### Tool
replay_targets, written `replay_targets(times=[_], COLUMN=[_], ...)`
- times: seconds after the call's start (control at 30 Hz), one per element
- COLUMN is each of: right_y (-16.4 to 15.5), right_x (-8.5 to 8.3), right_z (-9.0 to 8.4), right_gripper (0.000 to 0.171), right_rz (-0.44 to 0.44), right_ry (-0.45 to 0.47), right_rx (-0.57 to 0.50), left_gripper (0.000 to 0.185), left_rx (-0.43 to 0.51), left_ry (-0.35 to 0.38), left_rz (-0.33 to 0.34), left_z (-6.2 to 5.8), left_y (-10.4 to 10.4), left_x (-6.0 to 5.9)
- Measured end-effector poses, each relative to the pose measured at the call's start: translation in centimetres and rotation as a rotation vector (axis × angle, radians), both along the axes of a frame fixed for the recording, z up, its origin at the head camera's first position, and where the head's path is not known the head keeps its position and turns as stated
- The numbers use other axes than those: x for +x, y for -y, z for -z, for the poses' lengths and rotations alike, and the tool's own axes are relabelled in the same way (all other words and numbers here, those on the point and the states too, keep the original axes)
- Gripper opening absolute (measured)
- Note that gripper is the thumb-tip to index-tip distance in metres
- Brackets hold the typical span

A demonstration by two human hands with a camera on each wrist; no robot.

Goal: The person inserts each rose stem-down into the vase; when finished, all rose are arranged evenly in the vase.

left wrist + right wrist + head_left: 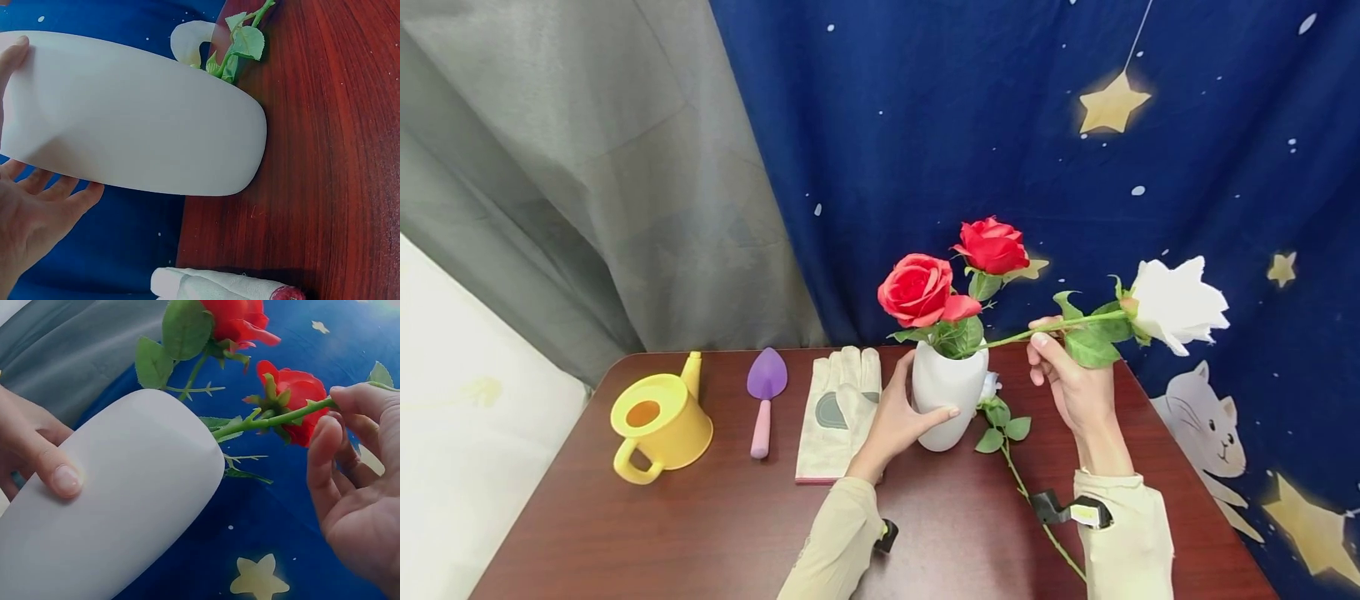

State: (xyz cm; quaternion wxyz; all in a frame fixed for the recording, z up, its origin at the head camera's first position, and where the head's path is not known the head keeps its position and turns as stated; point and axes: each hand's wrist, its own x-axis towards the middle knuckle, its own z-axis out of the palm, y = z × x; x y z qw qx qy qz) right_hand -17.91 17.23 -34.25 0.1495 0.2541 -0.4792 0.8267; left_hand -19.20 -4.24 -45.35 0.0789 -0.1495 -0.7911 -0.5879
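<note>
Hands on vase, rose stem

watering can left | trowel, glove between | vase right (two roses in it)

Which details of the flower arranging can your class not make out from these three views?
- White rose stem end: head view, hidden inside the vase mouth by leaves.
- Flower lying on the table: its bloom is mostly behind the vase.
- Left hand: left wrist view, cut off by the frame edge.
</note>
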Motion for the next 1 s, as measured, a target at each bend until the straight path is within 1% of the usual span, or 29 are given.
replay_targets(times=[0.07,0.1,0.17,0.27,0.3,0.47,0.63,0.7,0.8,0.93,1.0], right_y=[0.2,0.4,0.7,1.1,1.3,2.1,3.2,3.7,4.4,5.0,5.2], right_x=[-0.1,-0.1,-0.2,-0.3,-0.4,-0.6,-1.0,-1.1,-1.0,-0.3,0.1], right_z=[-0.1,-0.2,-0.2,0.0,0.1,0.6,1.2,1.3,1.4,1.1,0.8], right_gripper=[0.013,0.011,0.013,0.014,0.014,0.018,0.022,0.020,0.020,0.019,0.021], right_rz=[0.052,0.095,0.173,0.296,0.319,0.368,0.424,0.458,0.478,0.502,0.520], right_ry=[-0.015,-0.015,-0.019,0.013,0.028,0.071,0.023,-0.001,-0.021,-0.029,-0.034], right_rx=[0.003,0.017,0.027,0.051,0.045,-0.015,-0.069,-0.059,-0.039,0.050,0.122], left_gripper=[0.095,0.095,0.095,0.094,0.094,0.094,0.092,0.092,0.091,0.092,0.092], left_rx=[0.001,0.001,-0.003,-0.004,-0.005,-0.001,0.022,0.018,0.006,-0.013,-0.018], left_ry=[0.007,0.009,0.011,0.009,0.008,0.003,-0.015,-0.018,-0.011,0.001,0.003], left_rz=[-0.001,-0.003,-0.006,-0.004,-0.004,0.001,0.013,0.010,0.000,-0.004,-0.011], left_z=[0.0,0.0,0.0,0.0,0.0,0.1,0.1,0.1,0.0,-0.1,-0.1], left_y=[0.0,0.0,0.0,-0.1,-0.1,-0.1,-0.1,-0.1,-0.1,0.0,0.0], left_x=[0.0,0.0,-0.1,-0.1,-0.1,-0.1,-0.1,-0.1,0.0,0.0,0.1])
